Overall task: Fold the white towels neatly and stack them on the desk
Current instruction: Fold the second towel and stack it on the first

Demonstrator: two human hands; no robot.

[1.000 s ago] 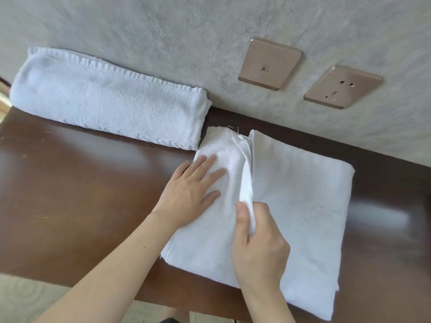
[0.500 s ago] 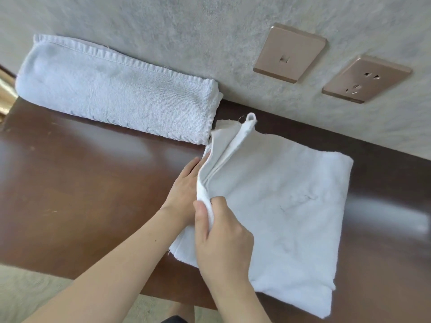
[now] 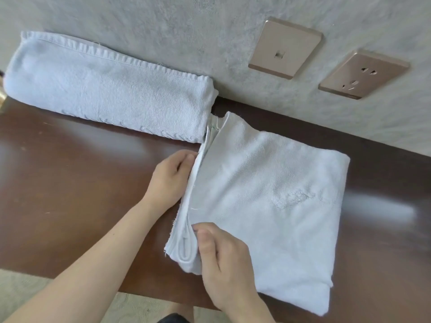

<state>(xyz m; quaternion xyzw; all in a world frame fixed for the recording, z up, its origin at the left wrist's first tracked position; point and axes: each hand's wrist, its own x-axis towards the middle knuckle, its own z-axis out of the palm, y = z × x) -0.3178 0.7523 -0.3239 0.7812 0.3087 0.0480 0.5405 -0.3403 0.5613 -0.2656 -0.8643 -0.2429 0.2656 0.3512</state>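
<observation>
2 wall sockets behind folded towel

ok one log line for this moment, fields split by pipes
step: aligning fold edges | left hand: holds left edge of flat white terry towel | right hand: pinches near corner | rolled white towel: by wall | dark wooden desk

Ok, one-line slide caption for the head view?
Both hands, left and right, pinch the left edge of a folded white towel on the brown desk.
</observation>
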